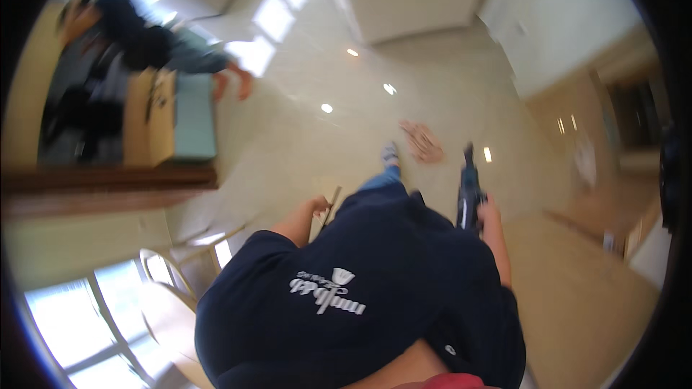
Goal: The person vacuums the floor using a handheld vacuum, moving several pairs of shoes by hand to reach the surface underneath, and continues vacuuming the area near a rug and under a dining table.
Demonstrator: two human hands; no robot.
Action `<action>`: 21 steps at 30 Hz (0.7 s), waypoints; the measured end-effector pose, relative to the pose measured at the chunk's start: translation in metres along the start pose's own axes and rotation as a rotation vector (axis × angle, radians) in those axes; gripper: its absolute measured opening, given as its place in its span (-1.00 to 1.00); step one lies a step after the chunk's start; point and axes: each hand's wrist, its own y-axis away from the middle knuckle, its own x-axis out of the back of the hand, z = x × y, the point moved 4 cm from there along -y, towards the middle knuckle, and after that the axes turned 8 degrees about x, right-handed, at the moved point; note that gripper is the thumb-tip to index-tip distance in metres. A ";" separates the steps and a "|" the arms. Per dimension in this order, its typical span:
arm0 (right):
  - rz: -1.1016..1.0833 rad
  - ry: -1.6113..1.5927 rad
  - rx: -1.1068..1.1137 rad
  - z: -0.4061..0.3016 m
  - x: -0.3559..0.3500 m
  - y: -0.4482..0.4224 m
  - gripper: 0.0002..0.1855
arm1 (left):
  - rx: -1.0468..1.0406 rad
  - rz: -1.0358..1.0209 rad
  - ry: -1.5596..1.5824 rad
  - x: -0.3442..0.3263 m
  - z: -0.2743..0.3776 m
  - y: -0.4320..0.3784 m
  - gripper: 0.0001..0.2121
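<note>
My right hand (pixel 488 209) grips a dark, long-nosed tool (pixel 469 194), perhaps a power tool, which points away from me at my right side. Low at my left side, my left hand (pixel 320 205) is closed around a thin dark phone-like or flat object (pixel 331 206) seen edge-on; blur hides what it is. Ahead of my foot (pixel 390 154), a crumpled pink cloth (pixel 423 142) lies on the glossy tiled floor (pixel 367 102). Neither hand touches the cloth.
Another person (pixel 146 38) bends over at the upper left, beside a box with a pale blue-green side (pixel 194 119). A large whitish block-shaped piece of furniture (pixel 416 0) stands ahead. Chairs (pixel 167 313) are at the lower left, and a wooden cabinet (pixel 573 102) is at the right.
</note>
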 end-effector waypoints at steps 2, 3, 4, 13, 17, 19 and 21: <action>0.133 0.013 -0.055 -0.022 0.056 -0.017 -0.29 | -0.201 -0.033 -0.197 0.029 0.116 -0.011 -0.52; 0.169 0.029 -0.082 -0.031 0.076 -0.028 -0.26 | -0.288 -0.023 -0.298 0.047 0.169 -0.003 -0.49; 0.121 0.090 -0.210 0.034 0.057 0.006 -0.25 | -0.248 -0.108 -0.084 -0.018 0.181 0.029 -0.46; -0.052 0.424 -0.084 -0.004 0.084 -0.133 -0.32 | -0.062 -0.141 -0.527 -0.062 0.303 0.078 -0.14; -0.177 0.494 -0.007 -0.012 0.072 -0.208 -0.25 | 0.057 -0.166 -0.447 -0.074 0.330 0.082 -0.08; -0.193 0.512 0.017 -0.012 0.058 -0.239 -0.22 | 0.101 -0.137 -0.387 -0.085 0.340 0.086 -0.05; -0.145 0.496 0.047 -0.008 0.051 -0.273 -0.18 | 0.119 -0.055 -0.334 -0.081 0.364 0.094 -0.06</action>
